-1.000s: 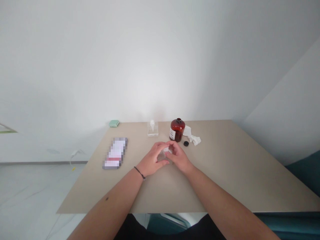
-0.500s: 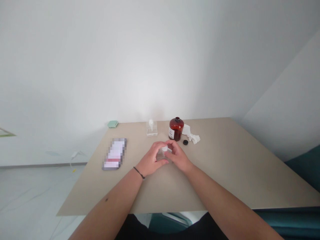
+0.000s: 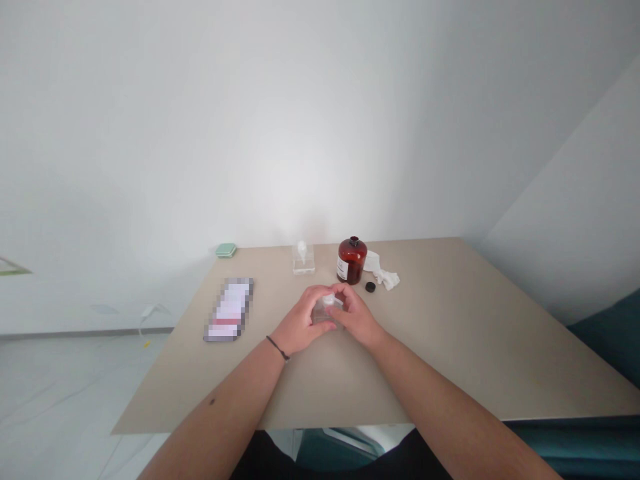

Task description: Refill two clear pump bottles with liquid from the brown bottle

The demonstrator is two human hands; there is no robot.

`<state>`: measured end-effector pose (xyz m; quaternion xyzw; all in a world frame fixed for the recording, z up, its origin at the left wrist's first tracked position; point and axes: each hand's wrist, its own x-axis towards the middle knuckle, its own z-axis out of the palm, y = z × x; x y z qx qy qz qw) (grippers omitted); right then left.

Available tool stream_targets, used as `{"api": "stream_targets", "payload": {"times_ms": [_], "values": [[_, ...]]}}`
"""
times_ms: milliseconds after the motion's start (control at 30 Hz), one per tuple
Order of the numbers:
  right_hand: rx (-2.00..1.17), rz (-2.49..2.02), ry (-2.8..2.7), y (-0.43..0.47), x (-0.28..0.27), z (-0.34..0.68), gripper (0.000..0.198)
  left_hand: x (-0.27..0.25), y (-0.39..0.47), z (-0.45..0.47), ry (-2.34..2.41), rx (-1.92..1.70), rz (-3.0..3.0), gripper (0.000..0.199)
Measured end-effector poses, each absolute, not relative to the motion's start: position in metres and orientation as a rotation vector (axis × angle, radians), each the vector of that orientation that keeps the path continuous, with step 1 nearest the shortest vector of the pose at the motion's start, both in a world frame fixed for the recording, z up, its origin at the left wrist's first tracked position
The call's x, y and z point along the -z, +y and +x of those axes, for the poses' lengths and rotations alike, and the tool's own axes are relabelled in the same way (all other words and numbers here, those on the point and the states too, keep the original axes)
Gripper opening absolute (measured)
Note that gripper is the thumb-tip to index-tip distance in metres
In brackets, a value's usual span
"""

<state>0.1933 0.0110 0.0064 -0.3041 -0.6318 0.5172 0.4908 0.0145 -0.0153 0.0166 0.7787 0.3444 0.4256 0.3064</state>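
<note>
A small clear square pump bottle [image 3: 320, 315] with a white pump top [image 3: 329, 301] stands on the table, mostly hidden by my fingers. My left hand [image 3: 306, 320] curls around its left side, thumb across the front. From the right, my right hand [image 3: 356, 316] closes its fingers at the white top. Just behind stands an uncapped brown glass bottle [image 3: 356, 255] with a white label. Its black cap [image 3: 370, 287] lies on the table to the right. Further back is another clear square container [image 3: 303, 269] with a white rounded piece in it.
Crumpled white tissue [image 3: 387, 278] lies right of the brown bottle. A phone [image 3: 230, 310] with a blurred screen rests at left on the beige table [image 3: 450, 347]. At the back left corner sits a small green box [image 3: 226, 250]. The wall borders the table's far edge.
Both hands keep their hold on the clear pump bottle, with only a slight shift of the right fingers at the white top. The view has tilted very slightly.
</note>
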Motion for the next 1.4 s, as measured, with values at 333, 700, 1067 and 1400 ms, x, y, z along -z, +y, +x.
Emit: {"api": "stream_targets", "payload": {"times_ms": [333, 700, 1067, 1400], "values": [[-1.24, -0.722, -1.559, 0.0116, -0.006, 0.1949, 0.036, -0.0163, -0.0146, 0.0137, 0.887, -1.138, 2.068, 0.065], [-1.237, -0.746, -1.588, 0.0113, -0.0076, 0.1973, 0.034, -0.0127, -0.0132, 0.0146, 0.849, -1.18, 2.043, 0.066], [-1.19, -0.795, -1.595, 0.0116, -0.0064, 0.197, 0.037, -0.0129, -0.0136, 0.0143, 0.858, -1.172, 2.02, 0.067], [-1.198, -0.847, -1.563, 0.0128, -0.0009, 0.1942, 0.04, -0.012, -0.0146, 0.0138, 0.908, -1.154, 2.027, 0.065]]}}
